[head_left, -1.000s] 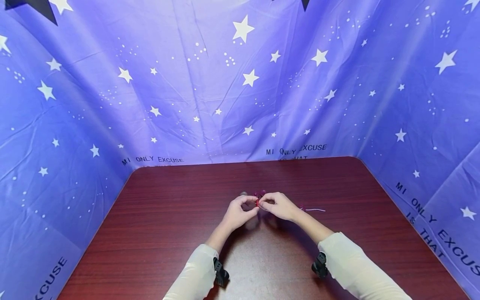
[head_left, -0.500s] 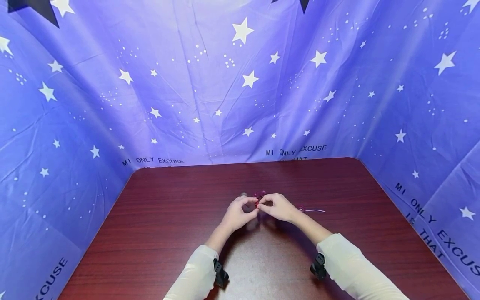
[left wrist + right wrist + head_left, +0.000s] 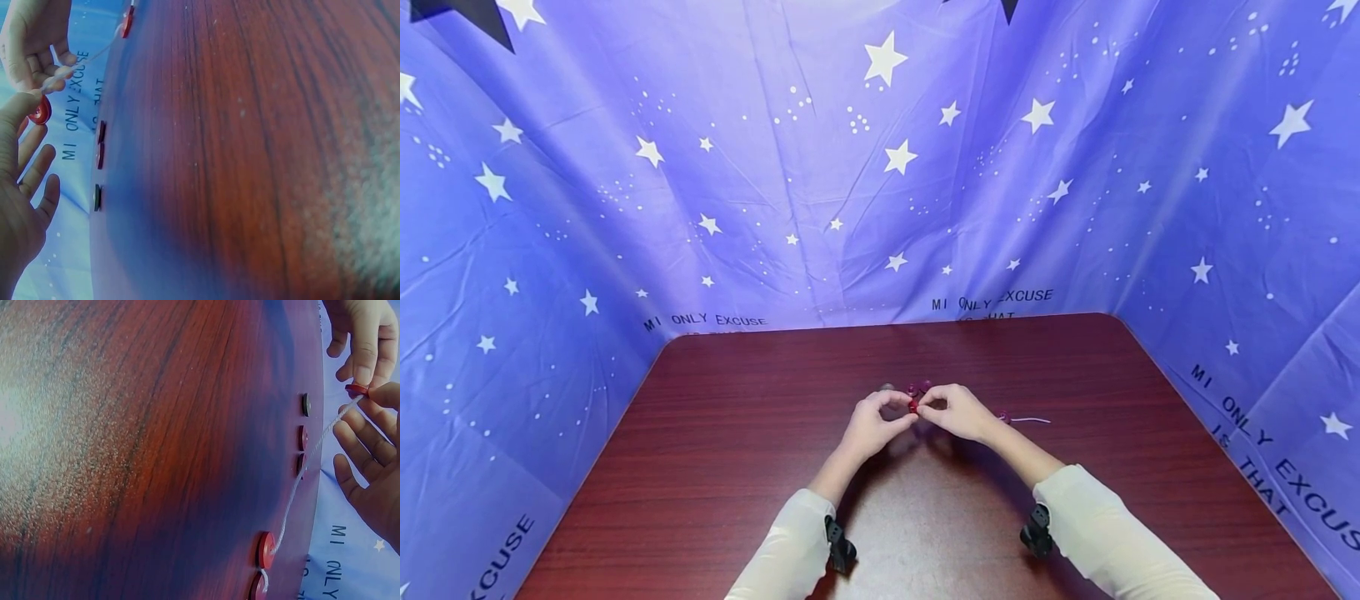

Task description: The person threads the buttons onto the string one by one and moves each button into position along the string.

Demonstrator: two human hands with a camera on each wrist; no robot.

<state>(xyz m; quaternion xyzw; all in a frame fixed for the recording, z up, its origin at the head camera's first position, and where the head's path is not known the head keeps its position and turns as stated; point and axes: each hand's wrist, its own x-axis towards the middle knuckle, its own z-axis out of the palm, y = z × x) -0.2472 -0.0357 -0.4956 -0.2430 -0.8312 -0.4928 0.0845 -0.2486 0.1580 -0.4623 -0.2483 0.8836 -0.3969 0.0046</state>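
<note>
Your left hand [image 3: 871,427] and right hand [image 3: 958,412] meet fingertip to fingertip, pinching a small red round button [image 3: 913,406] above the dark reddish wooden table [image 3: 715,467]; a thin white string [image 3: 1030,420] trails right.

red button [image 3: 41,113], white string [image 3: 306,465]

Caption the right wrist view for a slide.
Left hand pinches a red button; right hand feeds white string into it above the table.

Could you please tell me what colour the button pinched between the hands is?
Red; the small round button shows best in the left wrist view.
</note>
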